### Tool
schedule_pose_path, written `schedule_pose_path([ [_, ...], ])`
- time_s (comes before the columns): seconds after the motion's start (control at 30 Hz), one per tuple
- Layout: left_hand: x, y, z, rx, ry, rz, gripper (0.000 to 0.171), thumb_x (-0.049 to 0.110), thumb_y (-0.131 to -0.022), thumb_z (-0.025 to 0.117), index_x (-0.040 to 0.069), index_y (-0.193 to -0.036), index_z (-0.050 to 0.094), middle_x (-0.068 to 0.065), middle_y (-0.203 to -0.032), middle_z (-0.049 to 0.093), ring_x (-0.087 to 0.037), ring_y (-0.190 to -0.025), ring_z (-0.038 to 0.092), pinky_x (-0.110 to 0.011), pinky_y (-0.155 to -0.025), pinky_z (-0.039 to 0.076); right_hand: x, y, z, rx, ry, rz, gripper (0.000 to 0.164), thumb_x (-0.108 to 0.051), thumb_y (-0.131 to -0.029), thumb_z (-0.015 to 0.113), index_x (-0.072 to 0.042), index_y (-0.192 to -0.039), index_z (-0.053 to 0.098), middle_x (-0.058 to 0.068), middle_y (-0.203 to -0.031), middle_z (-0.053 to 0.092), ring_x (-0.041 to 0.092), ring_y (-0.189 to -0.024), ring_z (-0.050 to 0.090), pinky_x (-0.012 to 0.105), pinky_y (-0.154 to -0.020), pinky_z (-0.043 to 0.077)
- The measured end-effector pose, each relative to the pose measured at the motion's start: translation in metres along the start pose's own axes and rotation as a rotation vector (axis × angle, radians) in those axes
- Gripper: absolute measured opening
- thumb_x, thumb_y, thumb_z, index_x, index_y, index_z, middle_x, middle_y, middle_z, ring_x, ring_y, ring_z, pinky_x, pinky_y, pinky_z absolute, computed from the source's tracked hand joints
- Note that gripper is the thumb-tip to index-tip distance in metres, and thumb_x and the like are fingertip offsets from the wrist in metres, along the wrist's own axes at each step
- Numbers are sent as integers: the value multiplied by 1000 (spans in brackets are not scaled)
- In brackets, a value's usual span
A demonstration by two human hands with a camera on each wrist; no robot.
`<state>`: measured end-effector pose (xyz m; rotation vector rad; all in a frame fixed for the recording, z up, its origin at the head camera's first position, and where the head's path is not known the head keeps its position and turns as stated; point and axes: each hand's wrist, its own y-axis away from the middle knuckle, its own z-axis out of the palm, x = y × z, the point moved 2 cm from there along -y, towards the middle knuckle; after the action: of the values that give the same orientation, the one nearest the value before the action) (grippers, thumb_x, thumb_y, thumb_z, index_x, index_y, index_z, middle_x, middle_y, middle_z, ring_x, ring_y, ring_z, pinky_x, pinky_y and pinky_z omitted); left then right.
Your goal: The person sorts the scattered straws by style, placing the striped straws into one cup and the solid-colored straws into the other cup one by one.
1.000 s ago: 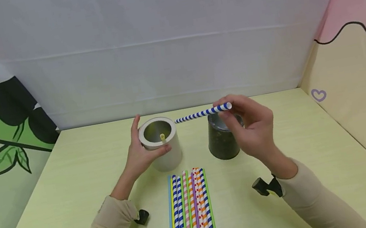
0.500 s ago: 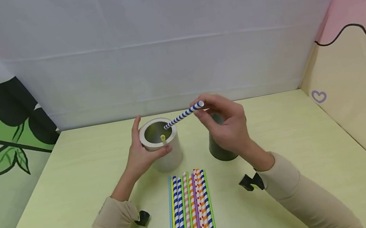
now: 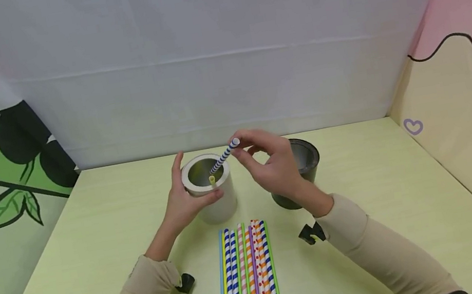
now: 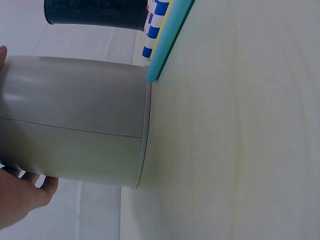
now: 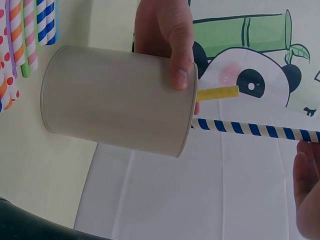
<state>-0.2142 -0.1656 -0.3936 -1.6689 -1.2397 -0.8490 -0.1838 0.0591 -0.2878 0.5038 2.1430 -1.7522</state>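
My left hand (image 3: 180, 203) holds a white cylindrical can (image 3: 219, 206) upright on the table, thumb across its near side by the rim. A yellow straw (image 5: 217, 93) pokes a little way out of that can. My right hand (image 3: 271, 166) pinches a blue-and-white striped straw (image 3: 224, 156) near its upper end. The striped straw leans to the right, its lower part inside the can's mouth, beside the yellow one. How deep its lower end reaches is hidden by the can wall. In the left wrist view, the can's wall (image 4: 75, 100) has a vertical seam.
A dark can (image 3: 306, 153) stands just behind my right hand and is partly covered by it. Several coloured and patterned straws (image 3: 250, 280) lie side by side near the table's front. A white cloth (image 3: 226, 91) hangs along the table's back edge.
My right hand has moved left, away from over the dark can. The striped straw has gone from nearly level beside the white can to steeper, with its lower end in the mouth.
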Motion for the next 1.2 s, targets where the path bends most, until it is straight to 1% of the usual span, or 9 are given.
schedule_pose_path([
  [0.13,-1,0,0,-2,-1,-5,120,36,-67,88,49,-149,1,-7,-147,37,-27,-128,42,-55,-104,34,6,1,4,-12,24,14,16,6,-85,67,1,-99,67,12,-94,68,19,-85,68,28,-65,54],
  [0.47,-2,-1,1,1,-3,-2,121,36,-67,88,40,-152,1,-8,-147,37,-28,-129,42,-57,-104,34,21,9,13,-39,58,69,14,3,-86,68,-1,-99,68,10,-93,70,20,-85,68,29,-64,54],
  [0.57,-2,0,1,2,2,-2,121,36,-67,88,39,-152,2,-8,-146,38,-28,-128,42,-57,-103,34,26,12,16,-48,68,86,16,3,-84,69,0,-100,68,11,-93,70,21,-84,67,30,-63,53],
  [0.7,-3,0,1,2,6,0,121,36,-67,88,39,-152,2,-7,-147,38,-28,-128,43,-56,-103,34,34,16,21,-63,85,104,18,6,-83,70,3,-100,68,15,-93,70,25,-83,68,35,-61,53],
  [0.83,-5,0,2,0,8,0,121,36,-67,88,42,-151,2,-7,-147,37,-27,-127,43,-56,-103,35,38,21,24,-99,114,152,17,3,-85,69,3,-102,69,14,-96,71,25,-84,68,38,-64,54],
  [0.97,-5,0,2,0,10,-2,121,36,-67,88,41,-152,2,-7,-147,38,-27,-127,43,-56,-103,35,41,25,26,-147,124,176,17,-4,-88,68,-3,-106,70,8,-98,71,17,-87,67,32,-67,54],
  [1.0,-5,0,2,1,10,-1,121,36,-67,88,39,-152,2,-7,-147,38,-27,-127,43,-56,-103,35,37,24,26,-158,123,182,18,-4,-88,67,-2,-106,70,9,-98,71,18,-87,67,33,-67,55],
  [1.1,-3,0,2,-1,6,2,121,35,-67,88,40,-152,2,-7,-147,38,-27,-128,42,-57,-103,34,41,27,29,-186,132,185,19,-6,-88,68,-2,-107,70,8,-98,72,16,-87,67,29,-68,55],
  [1.2,-1,0,1,-1,3,4,120,32,-68,88,41,-152,2,-7,-147,37,-27,-129,41,-57,-103,34,42,29,33,-216,149,189,20,-5,-88,68,-1,-107,70,9,-99,72,17,-88,67,30,-70,55],
])
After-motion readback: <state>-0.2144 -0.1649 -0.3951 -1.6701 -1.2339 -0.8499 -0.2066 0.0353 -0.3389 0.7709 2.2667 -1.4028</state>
